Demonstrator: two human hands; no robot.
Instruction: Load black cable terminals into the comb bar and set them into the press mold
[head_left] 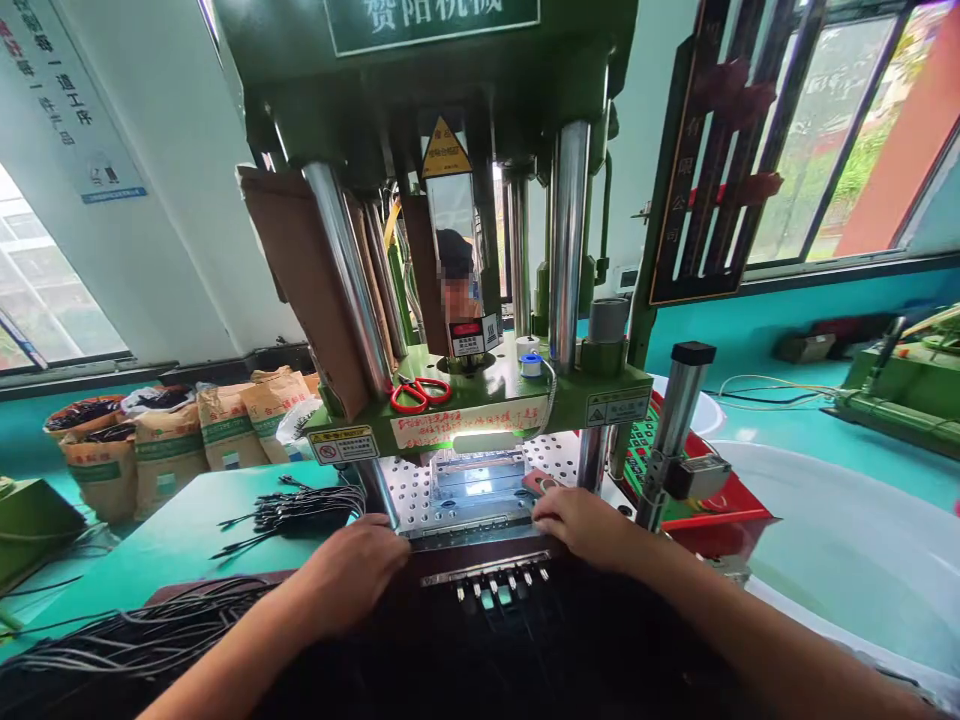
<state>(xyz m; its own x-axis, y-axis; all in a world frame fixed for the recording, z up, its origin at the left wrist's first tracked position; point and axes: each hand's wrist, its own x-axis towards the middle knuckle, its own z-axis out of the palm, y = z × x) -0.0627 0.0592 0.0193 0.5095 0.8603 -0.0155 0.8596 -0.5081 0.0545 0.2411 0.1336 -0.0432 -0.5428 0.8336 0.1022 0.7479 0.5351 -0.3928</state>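
A long metal mould bar (480,533) lies at the front of the press bed. My left hand (367,562) is closed at its left end, fingers curled down and partly hidden. At the other end, my right hand (592,525) has its fingers bent around the bar. A reddish-brown piece (538,483) shows just behind the right fingers. Between and nearer to me is a metal strip (487,570) with several small plug ends in a row. Behind the bar, a shiny mould block (480,482) sits on the perforated plate (416,492), under a lit lamp.
The green press (480,395) rises ahead on chrome columns, with red-handled scissors (420,394) and a blue tape roll (531,365) on its ledge. Black cables (300,508) lie left; more cables (142,630) lie nearer. A red tray (720,505) and white tub (847,530) stand right.
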